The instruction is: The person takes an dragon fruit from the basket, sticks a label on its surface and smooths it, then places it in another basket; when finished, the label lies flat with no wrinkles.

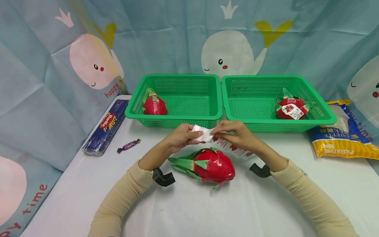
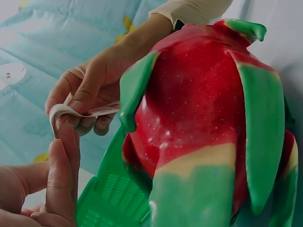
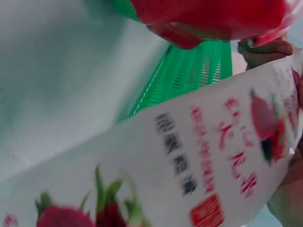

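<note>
Between the two hands, in the head view, is the white end of a strip of dragon fruit stickers (image 1: 203, 135). My left hand (image 1: 184, 137) pinches it from the left, thumb on top. The fingertips of my right hand (image 1: 238, 133) pinch its other side, and the printed part trails out below that hand. Red fruit pictures and lettering on the sticker strip (image 3: 142, 156) fill much of the right wrist view. In the left wrist view the paper bends over at the fingertips. Just below the hands a red dragon fruit (image 1: 217, 166) with green leaves lies on its side.
Two green baskets stand behind the hands. The left basket (image 1: 174, 117) holds a dragon fruit (image 1: 155, 106); the right basket (image 1: 266, 121) holds a dragon fruit (image 1: 285, 112) bearing a sticker. A Barilla pasta pack (image 1: 106, 126) and a purple candy (image 1: 128, 145) lie left, a pasta bag (image 1: 340, 136) right.
</note>
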{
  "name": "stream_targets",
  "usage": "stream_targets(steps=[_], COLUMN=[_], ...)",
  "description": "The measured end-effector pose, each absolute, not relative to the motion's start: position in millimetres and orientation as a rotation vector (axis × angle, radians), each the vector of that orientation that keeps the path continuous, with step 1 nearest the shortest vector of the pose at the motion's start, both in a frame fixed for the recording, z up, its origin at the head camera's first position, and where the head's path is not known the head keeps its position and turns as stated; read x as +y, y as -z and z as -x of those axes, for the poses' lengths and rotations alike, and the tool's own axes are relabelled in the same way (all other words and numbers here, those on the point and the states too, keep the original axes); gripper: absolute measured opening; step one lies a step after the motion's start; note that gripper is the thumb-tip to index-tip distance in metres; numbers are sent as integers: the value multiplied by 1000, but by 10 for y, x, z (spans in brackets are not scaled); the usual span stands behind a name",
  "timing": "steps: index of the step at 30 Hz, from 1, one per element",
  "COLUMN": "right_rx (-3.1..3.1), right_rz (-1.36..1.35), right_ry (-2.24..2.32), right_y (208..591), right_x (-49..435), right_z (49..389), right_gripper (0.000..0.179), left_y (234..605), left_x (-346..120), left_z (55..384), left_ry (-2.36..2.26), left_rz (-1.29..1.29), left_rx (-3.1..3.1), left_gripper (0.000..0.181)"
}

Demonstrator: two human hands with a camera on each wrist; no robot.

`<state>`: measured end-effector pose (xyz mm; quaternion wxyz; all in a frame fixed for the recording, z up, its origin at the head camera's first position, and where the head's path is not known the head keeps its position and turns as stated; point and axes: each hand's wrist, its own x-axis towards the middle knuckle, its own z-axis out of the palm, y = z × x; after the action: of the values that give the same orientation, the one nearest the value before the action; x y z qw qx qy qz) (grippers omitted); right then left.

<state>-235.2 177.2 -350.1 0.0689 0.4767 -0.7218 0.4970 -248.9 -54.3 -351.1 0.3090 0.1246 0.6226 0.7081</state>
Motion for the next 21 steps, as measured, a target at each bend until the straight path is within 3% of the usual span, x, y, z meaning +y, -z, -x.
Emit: stream_targets(steps=[10,21], right_rx=[-2371,-2232], right_rz=[-1360,-1392], right_ry=[-1463,-1560], right_y=[3461,3521], right_x=[1779,1772], right_z=[2307,2325], right_gripper=[28,20], left_y=[3498,3522], left_x=[-563,-551], left_z=[2494,2514], left_ry=[-1866,-1868], left_rz=[-323,-314], left_rx=[1662,1662], left_gripper=[27,27])
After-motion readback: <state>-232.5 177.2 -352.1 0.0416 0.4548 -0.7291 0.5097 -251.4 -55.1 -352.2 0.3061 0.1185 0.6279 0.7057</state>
